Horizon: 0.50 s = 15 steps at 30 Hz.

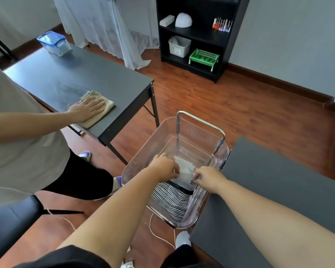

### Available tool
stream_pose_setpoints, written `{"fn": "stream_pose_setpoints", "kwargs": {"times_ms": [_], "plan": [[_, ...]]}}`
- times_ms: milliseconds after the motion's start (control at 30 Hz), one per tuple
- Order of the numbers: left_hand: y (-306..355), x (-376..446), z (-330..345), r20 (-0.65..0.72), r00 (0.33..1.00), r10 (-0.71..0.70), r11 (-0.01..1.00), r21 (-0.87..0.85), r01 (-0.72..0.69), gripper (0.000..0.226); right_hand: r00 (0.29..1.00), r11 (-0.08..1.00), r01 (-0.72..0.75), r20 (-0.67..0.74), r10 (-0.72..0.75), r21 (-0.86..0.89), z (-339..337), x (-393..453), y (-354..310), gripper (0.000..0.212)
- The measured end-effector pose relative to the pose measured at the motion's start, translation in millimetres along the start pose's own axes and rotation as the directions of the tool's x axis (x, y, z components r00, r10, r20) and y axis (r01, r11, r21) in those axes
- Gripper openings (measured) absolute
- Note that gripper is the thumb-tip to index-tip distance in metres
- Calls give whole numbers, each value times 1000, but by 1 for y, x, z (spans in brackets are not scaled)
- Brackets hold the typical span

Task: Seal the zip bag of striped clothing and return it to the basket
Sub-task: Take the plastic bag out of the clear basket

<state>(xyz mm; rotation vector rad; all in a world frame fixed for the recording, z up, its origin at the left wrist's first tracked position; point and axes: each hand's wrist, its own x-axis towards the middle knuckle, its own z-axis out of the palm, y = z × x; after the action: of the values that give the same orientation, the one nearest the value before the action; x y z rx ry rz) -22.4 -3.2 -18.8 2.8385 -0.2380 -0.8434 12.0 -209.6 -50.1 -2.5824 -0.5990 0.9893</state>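
A clear plastic basket [143, 157] with a metal handle stands on the wooden floor in front of me. Inside it lies a clear zip bag [186, 181] holding black-and-white striped clothing [170, 200]. My left hand [163, 166] reaches into the basket and pinches the bag's top edge on the left. My right hand [207, 177] pinches the same edge on the right, beside a printed label. Both hands are inside the basket rim. Whether the zip is closed cannot be seen.
A dark table [278, 190] presses against the basket's right side. Another person on the left wipes a second dark table [75, 74] with a beige cloth [103, 111]. A white cable [159, 235] trails on the floor. A black shelf unit [195, 35] stands behind.
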Motion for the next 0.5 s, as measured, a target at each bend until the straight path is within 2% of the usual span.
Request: {"fn": "stream_pose_setpoints", "kwargs": {"times_ms": [100,200,333,500], "plan": [[-4,-15,-1,-54,998,-15,997,-73,11,25,999,998,28,-46,-26,60,-1,-7,5,12],[-5,-32,-10,-112,993,-37,990,-143,21,24,990,977,68,-135,-41,202,-11,-19,4,11],[-2,-51,-32,-182,982,-45,984,-178,12,21,966,933,136,-253,-50,334,-33,-37,-4,19],[30,-64,-61,-306,951,36,981,-169,-91,34,903,814,326,-415,-116,481,-68,-73,-23,21]]}}
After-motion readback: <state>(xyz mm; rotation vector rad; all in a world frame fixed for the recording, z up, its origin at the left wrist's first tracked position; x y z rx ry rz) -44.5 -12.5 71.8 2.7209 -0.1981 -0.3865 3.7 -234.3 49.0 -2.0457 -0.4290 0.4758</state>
